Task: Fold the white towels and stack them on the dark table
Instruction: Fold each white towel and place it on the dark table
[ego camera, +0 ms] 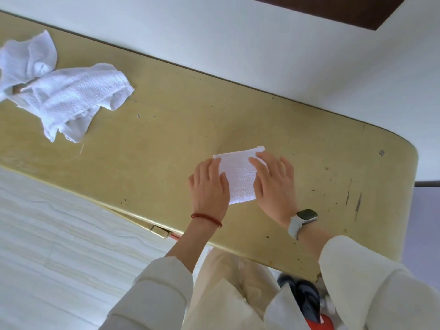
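Observation:
A small folded white towel [239,175] lies flat on the yellowish table [166,144], near its front edge. My left hand [209,184] rests palm down on the towel's left side, fingers spread. My right hand [273,182] lies flat over the towel's right side, covering that edge. Neither hand grips the cloth; both press on it. A heap of crumpled white towels [59,96] sits at the far left of the table, well apart from my hands.
A white wall [238,44] runs along the table's far edge. The table's rounded right end [409,163] is close to my right hand. Pale tiled floor [59,234] lies at the lower left. Dark shoes [302,296] show under the table edge.

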`<state>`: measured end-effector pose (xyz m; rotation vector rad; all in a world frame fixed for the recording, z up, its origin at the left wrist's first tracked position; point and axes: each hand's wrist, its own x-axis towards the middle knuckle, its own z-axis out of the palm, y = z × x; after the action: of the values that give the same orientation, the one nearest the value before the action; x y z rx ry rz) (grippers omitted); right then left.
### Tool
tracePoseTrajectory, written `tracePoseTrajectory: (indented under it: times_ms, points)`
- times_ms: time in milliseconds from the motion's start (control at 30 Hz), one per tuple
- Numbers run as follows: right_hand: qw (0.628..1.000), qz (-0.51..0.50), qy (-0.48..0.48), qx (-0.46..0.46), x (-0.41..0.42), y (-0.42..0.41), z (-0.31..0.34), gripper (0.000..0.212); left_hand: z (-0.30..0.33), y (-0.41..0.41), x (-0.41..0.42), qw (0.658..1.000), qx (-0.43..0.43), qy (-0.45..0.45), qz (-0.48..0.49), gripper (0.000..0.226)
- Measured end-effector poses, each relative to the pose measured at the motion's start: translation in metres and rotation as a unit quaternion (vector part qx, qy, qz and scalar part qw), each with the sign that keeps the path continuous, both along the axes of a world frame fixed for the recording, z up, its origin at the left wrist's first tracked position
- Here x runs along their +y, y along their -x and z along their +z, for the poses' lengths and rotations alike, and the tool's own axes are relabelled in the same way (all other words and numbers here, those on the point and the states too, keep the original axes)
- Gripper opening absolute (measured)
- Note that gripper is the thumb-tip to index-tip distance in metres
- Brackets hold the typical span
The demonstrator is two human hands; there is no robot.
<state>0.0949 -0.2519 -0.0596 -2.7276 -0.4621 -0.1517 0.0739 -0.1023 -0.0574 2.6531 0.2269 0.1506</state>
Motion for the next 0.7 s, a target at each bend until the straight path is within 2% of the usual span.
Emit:
tracePoseTrajectory:
  times_ms: [100, 200, 433, 500, 567, 600, 667, 700]
  points:
    - [0.984, 0.084, 0.140, 0.068, -0.001, -0.005, -0.011, 0.045, -0.015, 0.011, 0.000, 0.989, 0.061, -0.090, -0.101, 0.046]
    - [0.957, 0.115, 0.208, 0.168, -0.001, -0.016, -0.014, 0.054, -0.021, 0.010, 0.005, 0.974, 0.128, -0.138, -0.125, 0.054]
    - [0.940, 0.117, 0.236, 0.216, -0.003, -0.017, -0.020, 0.057, -0.019, 0.008, 0.013, 0.941, 0.228, -0.186, -0.168, 0.080]
    - [0.941, 0.126, 0.220, 0.224, -0.001, -0.021, -0.013, 0.060, -0.016, 0.004, 0.014, 0.937, 0.249, -0.165, -0.183, 0.084]
    - [0.962, 0.108, 0.148, 0.202, 0.000, -0.020, -0.002, 0.057, -0.010, 0.007, 0.014, 0.960, 0.223, -0.088, -0.146, 0.077]
    - [0.978, 0.079, 0.102, 0.161, 0.000, -0.017, 0.002, 0.051, -0.004, 0.008, 0.014, 0.979, 0.181, -0.038, -0.090, 0.065]
    - [0.994, -0.044, 0.007, 0.104, -0.002, -0.011, 0.007, 0.040, 0.004, 0.009, 0.011, 0.987, 0.142, 0.055, 0.050, 0.038]
    - [0.984, -0.114, -0.030, 0.133, -0.002, -0.009, 0.011, 0.035, 0.007, 0.007, 0.009, 0.978, 0.153, 0.085, 0.112, 0.031]
